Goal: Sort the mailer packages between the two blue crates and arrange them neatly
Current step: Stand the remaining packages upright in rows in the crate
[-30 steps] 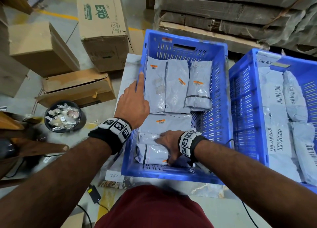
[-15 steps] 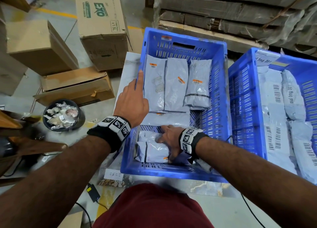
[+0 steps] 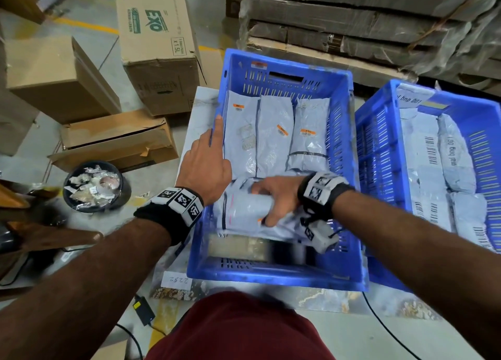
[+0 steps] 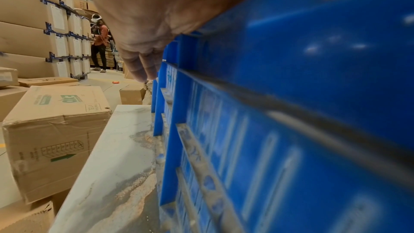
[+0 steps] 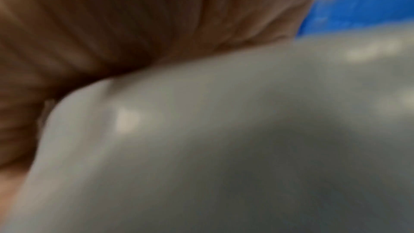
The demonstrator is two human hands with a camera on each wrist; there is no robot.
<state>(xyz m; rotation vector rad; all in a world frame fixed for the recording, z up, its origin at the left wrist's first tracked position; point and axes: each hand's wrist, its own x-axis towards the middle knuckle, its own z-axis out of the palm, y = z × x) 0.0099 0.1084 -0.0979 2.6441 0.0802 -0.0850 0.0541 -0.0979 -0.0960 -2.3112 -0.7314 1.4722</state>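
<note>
Two blue crates stand side by side on a marble slab. In the left crate (image 3: 271,274), three grey mailers (image 3: 275,134) with orange labels lie in a row at the far end. My right hand (image 3: 267,202) grips a grey mailer package (image 3: 241,210) held above the crate's near end; in the right wrist view the same mailer (image 5: 224,139) is a blur against the palm. My left hand (image 3: 214,142) rests on the crate's left rim with fingers (image 4: 143,66) straight along the outer wall (image 4: 291,95). The right crate (image 3: 379,142) is filled with barcode-printed mailers (image 3: 455,164).
Cardboard boxes (image 3: 160,45) crowd the floor to the left, beside a black bin of scraps (image 3: 96,186). Wrapped flat cardboard stacks (image 3: 366,20) rise behind the crates. A black cable and adapter (image 3: 143,309) lie near my feet. Another person (image 4: 98,42) stands far off.
My right hand has lifted the mailer package up from the near end of the left crate, baring the crate floor there. My left hand stays on the rim.
</note>
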